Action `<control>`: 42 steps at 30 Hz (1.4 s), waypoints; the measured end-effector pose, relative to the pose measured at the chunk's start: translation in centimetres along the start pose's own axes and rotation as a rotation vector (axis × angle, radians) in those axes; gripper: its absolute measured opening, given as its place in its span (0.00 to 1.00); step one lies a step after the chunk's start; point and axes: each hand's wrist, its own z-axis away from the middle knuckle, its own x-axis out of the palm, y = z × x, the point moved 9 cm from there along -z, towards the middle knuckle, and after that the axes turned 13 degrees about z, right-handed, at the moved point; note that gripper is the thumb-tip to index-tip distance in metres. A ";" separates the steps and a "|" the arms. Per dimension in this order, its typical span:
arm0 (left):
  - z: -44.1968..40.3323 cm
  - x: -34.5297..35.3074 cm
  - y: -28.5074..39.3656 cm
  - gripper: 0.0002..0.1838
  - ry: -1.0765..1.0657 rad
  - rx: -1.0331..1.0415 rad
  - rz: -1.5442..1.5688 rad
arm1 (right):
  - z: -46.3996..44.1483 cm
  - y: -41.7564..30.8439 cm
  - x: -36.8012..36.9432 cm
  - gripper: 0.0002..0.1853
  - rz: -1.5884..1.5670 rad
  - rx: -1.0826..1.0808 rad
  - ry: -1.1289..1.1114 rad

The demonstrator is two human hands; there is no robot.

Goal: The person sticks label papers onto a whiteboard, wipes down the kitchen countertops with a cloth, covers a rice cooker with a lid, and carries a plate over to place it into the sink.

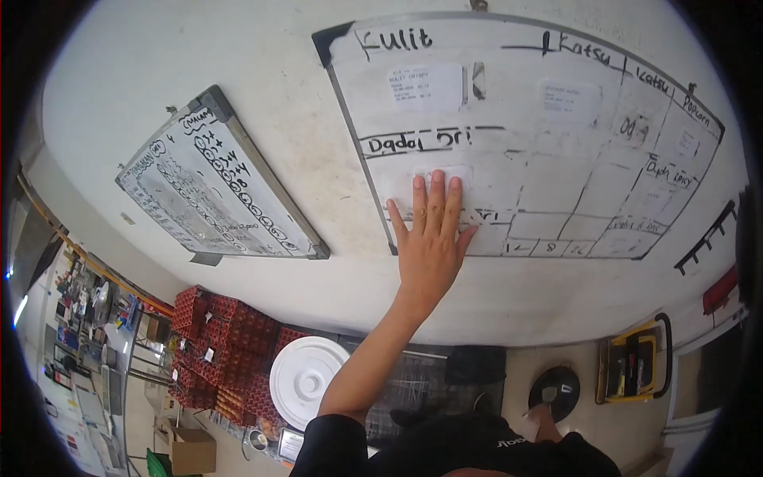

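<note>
My left hand (430, 238) lies flat against the large whiteboard (548, 187), its fingers spread and pointing up. Beneath the fingertips is a white paper label (463, 173), mostly covered by the hand. Above it the handwriting "Dada Ori" shows, and "Kulit" stands near the top. Another printed label (425, 87) is stuck under "Kulit", and a further label (570, 102) under "Katsu". Low on the right, by my dark shirt, my right hand (544, 423) shows only in part. Its fingers are not clear. Something pale lies just beyond it, over a round black object (566, 401).
A smaller written whiteboard (218, 187) hangs at left. Below stand stacked red egg trays (230, 342) and a white round lid (306, 381). A yellow cart (636, 366) stands at right, under a black hook rack (707, 238). A cardboard box (192, 451) sits lower left.
</note>
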 end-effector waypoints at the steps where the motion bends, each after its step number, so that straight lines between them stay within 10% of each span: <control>1: 0.3 0.1 0.0 0.45 -0.017 -0.004 0.005 | -2.0 0.7 1.4 0.15 -0.001 -0.003 0.077; 6: 1.5 0.3 0.0 0.45 -0.063 0.013 0.039 | -5.1 -3.6 -17.2 0.11 -0.029 0.143 0.396; 8: 1.4 -0.5 0.4 0.46 -0.081 0.000 0.103 | -3.2 -6.4 -25.9 0.11 -0.657 0.219 0.444; 11: 1.5 -1.1 0.1 0.45 -0.040 -0.049 0.169 | -2.5 -10.3 -31.4 0.12 -0.793 0.266 0.335; 20: 1.2 -0.9 1.3 0.43 0.028 -0.018 0.025 | 0.3 -8.7 -16.3 0.10 -0.863 0.388 0.193; 22: 1.3 -0.8 1.8 0.42 -0.026 -0.036 0.018 | 1.6 -7.1 -12.5 0.11 -0.308 0.399 0.115; 24: 1.4 -0.8 2.6 0.43 -0.016 -0.039 0.012 | 4.0 -3.2 -5.6 0.13 -0.734 0.744 0.088; 29: 1.4 -0.3 2.9 0.45 -0.016 -0.014 -0.143 | 4.7 -0.1 -0.3 0.15 -0.702 0.772 0.205; 38: 0.9 1.8 5.5 0.47 0.016 -0.055 -0.208 | 8.8 -0.2 -7.3 0.16 -0.786 0.548 0.453; 42: 0.4 2.1 6.0 0.47 0.020 -0.086 -0.177 | 8.4 2.0 -2.5 0.13 -0.907 0.640 0.165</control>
